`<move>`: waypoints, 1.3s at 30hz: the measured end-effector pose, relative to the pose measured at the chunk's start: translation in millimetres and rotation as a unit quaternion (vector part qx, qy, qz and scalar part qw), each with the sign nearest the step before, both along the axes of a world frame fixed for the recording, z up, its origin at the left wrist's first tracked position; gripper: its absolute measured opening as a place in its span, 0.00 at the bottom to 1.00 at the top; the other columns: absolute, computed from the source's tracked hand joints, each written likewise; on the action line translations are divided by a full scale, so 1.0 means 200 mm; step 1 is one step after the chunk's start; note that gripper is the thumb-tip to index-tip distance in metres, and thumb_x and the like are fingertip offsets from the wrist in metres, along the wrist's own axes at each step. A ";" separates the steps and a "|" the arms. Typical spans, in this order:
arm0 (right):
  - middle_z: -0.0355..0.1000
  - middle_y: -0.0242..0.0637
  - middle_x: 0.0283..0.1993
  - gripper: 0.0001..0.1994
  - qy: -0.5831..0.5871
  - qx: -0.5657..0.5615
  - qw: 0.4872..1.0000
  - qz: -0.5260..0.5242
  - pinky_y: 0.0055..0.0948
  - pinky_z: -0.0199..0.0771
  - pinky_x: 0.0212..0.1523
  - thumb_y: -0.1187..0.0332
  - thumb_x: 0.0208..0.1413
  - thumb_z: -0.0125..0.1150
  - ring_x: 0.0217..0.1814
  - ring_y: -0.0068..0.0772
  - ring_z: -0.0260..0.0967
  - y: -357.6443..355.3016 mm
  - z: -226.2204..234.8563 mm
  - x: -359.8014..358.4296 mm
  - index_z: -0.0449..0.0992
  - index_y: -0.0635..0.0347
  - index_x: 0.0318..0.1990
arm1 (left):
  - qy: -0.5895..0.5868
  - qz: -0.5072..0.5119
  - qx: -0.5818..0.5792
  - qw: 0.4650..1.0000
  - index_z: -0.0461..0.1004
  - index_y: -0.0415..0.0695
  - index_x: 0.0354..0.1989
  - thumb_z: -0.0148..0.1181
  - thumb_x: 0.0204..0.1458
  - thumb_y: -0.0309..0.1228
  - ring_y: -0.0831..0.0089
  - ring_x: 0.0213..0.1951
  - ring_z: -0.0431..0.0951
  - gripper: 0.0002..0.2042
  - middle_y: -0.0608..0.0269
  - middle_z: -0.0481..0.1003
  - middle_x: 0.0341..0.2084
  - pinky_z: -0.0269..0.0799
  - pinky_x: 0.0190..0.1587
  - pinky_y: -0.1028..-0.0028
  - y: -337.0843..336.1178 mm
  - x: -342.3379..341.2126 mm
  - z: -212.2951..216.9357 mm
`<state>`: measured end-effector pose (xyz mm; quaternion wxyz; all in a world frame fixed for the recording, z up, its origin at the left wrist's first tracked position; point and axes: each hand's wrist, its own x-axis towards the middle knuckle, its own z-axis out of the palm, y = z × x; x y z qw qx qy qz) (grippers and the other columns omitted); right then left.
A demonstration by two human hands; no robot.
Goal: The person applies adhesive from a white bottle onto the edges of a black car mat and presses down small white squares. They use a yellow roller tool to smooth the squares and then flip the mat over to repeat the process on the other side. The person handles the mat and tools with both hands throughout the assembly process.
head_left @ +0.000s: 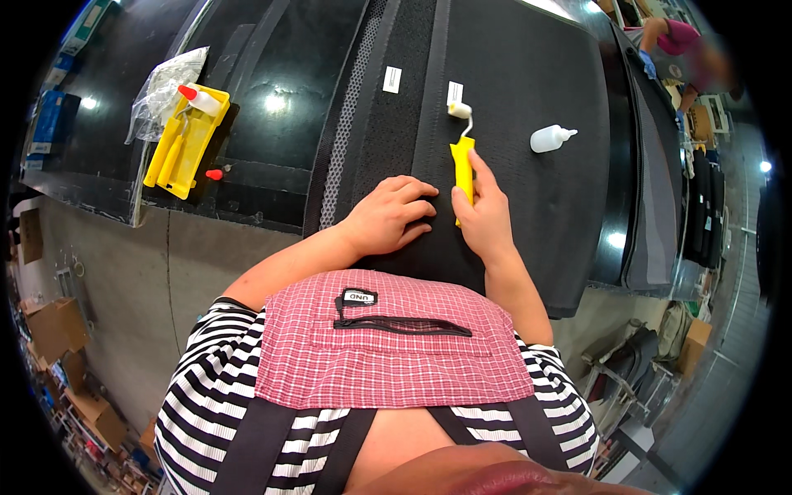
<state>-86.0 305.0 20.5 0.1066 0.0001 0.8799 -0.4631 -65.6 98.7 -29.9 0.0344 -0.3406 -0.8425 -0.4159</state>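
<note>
In my right hand (487,219) is a small paint roller with a yellow handle (464,163), gripped with my fingers wrapped round it. Its short white roller head (459,110) points away from me, by the lower end of a white label (455,92) on the black fabric piece (528,214). My left hand (392,214) rests on the fabric, empty, its fingers loosely bent and slightly apart. To the right of the roller lies a white squeeze bottle (549,139) on its side. A second white label (393,80) sits farther left.
On the dark table (268,148) at left, a yellow paint tray (194,153) holds another yellow-handled roller and a red-capped bottle (202,101). Beside it are a clear plastic bag (169,87) and a red cap (215,175). A co-worker (685,54) stands at far right. Cardboard boxes (58,326) are at left.
</note>
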 end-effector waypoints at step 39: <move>0.77 0.45 0.42 0.21 0.298 0.104 0.915 -0.252 0.41 0.75 0.51 0.61 0.48 0.68 0.44 0.48 0.77 0.46 -0.35 -0.64 0.72 0.65 0.46 | -0.054 0.574 -0.147 0.804 0.73 0.44 0.50 0.67 0.52 0.37 0.51 0.49 0.76 0.19 0.51 0.73 0.45 0.73 0.52 0.59 -0.82 0.16 -0.14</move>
